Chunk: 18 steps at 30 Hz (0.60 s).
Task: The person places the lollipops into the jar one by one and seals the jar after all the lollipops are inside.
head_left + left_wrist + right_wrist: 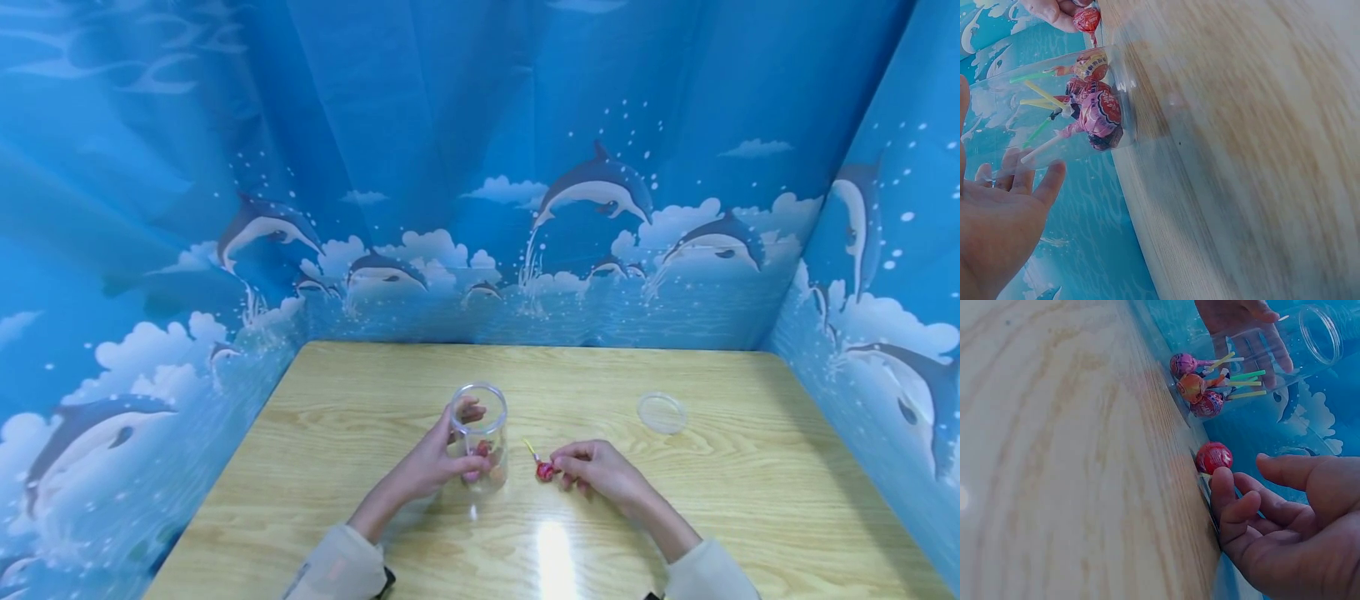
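My left hand (438, 454) grips a clear plastic jar (486, 442) from its left side, fingers behind it and thumb across the front. The jar stands upright with its mouth uncovered. Several wrapped lollipops (1094, 112) with coloured sticks rest heads down at its bottom. Just right of the jar, a red-wrapped lollipop (545, 472) with a yellow stick lies on the table. My right hand (600, 471) is beside this lollipop, fingertips right at its head. In the right wrist view the thumb stands apart from the red lollipop (1214, 456), and the fingers are loosely bent.
A round clear lid (662, 413) lies flat on the wooden table (390, 379), behind and to the right of my right hand. Blue curtains (450, 167) printed with dolphins surround the table at the back and sides.
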Motion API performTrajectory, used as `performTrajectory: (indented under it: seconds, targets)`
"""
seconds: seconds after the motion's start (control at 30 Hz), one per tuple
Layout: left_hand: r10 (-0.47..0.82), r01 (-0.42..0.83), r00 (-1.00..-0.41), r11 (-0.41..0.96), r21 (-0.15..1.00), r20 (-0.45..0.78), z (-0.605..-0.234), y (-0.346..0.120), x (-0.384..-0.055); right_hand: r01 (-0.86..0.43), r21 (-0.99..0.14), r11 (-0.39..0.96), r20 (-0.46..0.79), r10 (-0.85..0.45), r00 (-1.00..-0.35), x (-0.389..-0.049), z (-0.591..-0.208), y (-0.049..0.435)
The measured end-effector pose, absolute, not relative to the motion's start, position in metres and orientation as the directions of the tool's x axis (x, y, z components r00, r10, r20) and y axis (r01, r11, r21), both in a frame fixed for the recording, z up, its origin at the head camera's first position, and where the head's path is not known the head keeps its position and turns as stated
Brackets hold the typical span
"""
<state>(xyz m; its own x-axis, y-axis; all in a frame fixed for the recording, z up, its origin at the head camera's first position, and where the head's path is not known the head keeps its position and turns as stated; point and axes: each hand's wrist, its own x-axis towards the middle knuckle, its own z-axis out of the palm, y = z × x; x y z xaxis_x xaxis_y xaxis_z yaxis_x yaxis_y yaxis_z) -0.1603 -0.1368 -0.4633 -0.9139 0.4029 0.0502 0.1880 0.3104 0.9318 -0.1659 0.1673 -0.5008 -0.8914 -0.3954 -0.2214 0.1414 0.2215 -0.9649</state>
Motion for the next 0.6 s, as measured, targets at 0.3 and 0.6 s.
performTrajectory:
  seconds: [0.3, 0.6]
  targets:
    - [0.41, 0.203, -0.91, 0.298, 0.933, 0.068, -0.466, -0.138, -0.161, 0.146, -0.964, 0.224, -0.233, -0.439, -0.868, -0.161, -0.499, 0.166]
    - [0.411, 0.191, -0.91, 0.291, 0.938, 0.058, -0.468, -0.138, -0.161, -0.087, -0.931, 0.355, -0.095, -0.465, -0.88, -0.178, -0.501, 0.159]
